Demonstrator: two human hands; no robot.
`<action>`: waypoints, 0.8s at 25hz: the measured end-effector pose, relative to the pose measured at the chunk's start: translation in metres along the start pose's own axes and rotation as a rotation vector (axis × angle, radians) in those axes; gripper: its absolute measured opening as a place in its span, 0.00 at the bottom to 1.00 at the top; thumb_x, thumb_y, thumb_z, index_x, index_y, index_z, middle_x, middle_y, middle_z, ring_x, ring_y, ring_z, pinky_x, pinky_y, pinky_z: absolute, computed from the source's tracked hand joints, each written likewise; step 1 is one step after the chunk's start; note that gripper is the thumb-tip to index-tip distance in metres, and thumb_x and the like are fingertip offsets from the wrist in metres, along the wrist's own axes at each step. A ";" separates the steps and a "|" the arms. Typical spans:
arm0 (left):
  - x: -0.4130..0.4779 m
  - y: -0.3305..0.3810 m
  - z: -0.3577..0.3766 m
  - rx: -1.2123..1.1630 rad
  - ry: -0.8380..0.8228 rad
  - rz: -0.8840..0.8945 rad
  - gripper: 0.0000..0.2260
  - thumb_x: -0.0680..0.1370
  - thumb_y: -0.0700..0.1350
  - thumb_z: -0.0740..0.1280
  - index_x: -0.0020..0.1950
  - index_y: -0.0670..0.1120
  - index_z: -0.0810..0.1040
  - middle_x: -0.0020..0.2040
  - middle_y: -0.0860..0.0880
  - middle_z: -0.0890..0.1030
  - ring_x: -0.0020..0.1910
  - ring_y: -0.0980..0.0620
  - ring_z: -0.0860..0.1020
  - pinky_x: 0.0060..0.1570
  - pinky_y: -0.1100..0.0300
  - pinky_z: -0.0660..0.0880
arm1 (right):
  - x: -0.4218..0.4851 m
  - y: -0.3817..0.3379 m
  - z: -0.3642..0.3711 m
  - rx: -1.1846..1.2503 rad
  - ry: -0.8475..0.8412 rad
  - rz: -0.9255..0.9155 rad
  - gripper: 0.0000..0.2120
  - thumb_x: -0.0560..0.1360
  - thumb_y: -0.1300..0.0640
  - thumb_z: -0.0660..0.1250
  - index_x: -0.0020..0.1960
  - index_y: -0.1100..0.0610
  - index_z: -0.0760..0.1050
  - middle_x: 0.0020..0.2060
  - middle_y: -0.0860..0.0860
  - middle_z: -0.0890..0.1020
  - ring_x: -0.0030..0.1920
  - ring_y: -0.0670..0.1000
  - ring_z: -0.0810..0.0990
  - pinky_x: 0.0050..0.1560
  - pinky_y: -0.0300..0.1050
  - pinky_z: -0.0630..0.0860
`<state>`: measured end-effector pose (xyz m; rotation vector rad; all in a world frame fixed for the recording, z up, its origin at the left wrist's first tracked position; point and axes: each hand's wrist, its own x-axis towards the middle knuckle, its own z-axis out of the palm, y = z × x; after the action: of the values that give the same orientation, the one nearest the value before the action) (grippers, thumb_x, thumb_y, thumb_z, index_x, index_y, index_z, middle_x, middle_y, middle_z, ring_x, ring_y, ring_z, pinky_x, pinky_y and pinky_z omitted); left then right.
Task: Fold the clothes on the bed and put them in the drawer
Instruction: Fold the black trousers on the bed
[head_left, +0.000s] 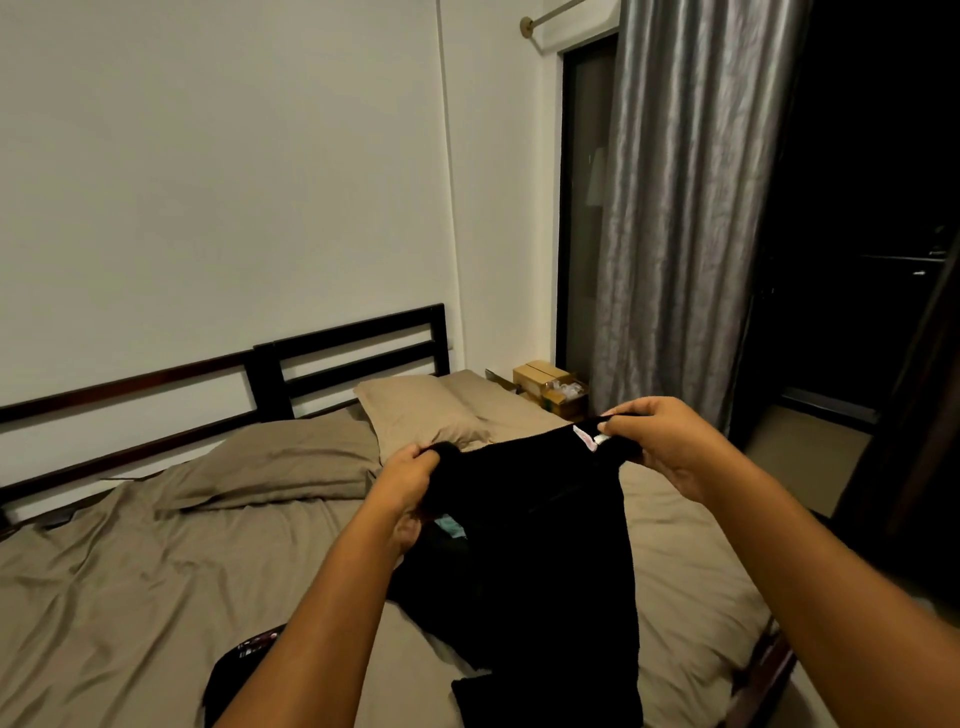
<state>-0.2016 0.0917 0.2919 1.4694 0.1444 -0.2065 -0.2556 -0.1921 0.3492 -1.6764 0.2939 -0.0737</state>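
Above the bed (156, 571), the left hand (410, 483) grips one top corner of the black garment (550, 545) and the right hand (660, 441) pinches the other. The garment hangs lengthwise toward the bed's foot. Its lower end is cut off, and its shape is hard to make out.

You face a plain pale wall (234, 182), with a thin conduit (448, 156) running down it near the corner; against it stands a dark slatted headboard (353, 348); the bed (156, 571) before you wears a creased taupe sheet, and two pillows in the same cloth lie at its head, one (280, 462) towards the middle, the other (431, 410) to its right; past the bed's far right corner you see cardboard boxes (540, 376) beside a dark glass door (584, 208); a grey, sheeny curtain (685, 208) hangs below a rod (550, 13), just right of that door; further right everything falls into darkness, save a strip of pale floor (800, 457); the light is dim and warm.
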 end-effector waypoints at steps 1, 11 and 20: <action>-0.002 0.008 0.002 0.039 -0.064 0.019 0.10 0.83 0.39 0.60 0.60 0.41 0.78 0.45 0.42 0.80 0.39 0.48 0.79 0.35 0.58 0.76 | 0.002 0.000 -0.006 -0.170 0.020 -0.026 0.06 0.75 0.61 0.74 0.52 0.60 0.84 0.46 0.58 0.85 0.45 0.54 0.84 0.44 0.48 0.83; 0.023 0.054 -0.011 1.137 -0.191 0.251 0.09 0.79 0.39 0.68 0.57 0.50 0.79 0.54 0.45 0.81 0.47 0.49 0.82 0.45 0.58 0.82 | 0.000 -0.020 -0.029 -0.850 0.225 -0.366 0.04 0.82 0.56 0.57 0.52 0.57 0.67 0.38 0.55 0.76 0.35 0.53 0.73 0.35 0.48 0.69; 0.026 0.041 0.016 0.486 0.037 0.178 0.07 0.77 0.32 0.67 0.52 0.42 0.77 0.53 0.38 0.80 0.52 0.39 0.81 0.47 0.47 0.83 | -0.011 -0.036 -0.044 -0.869 -0.213 -0.182 0.04 0.75 0.50 0.74 0.48 0.50 0.84 0.40 0.47 0.85 0.40 0.43 0.83 0.37 0.33 0.75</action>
<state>-0.1672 0.0780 0.3276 1.9598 -0.0109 -0.0703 -0.2702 -0.2282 0.3918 -2.5480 -0.0070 0.1160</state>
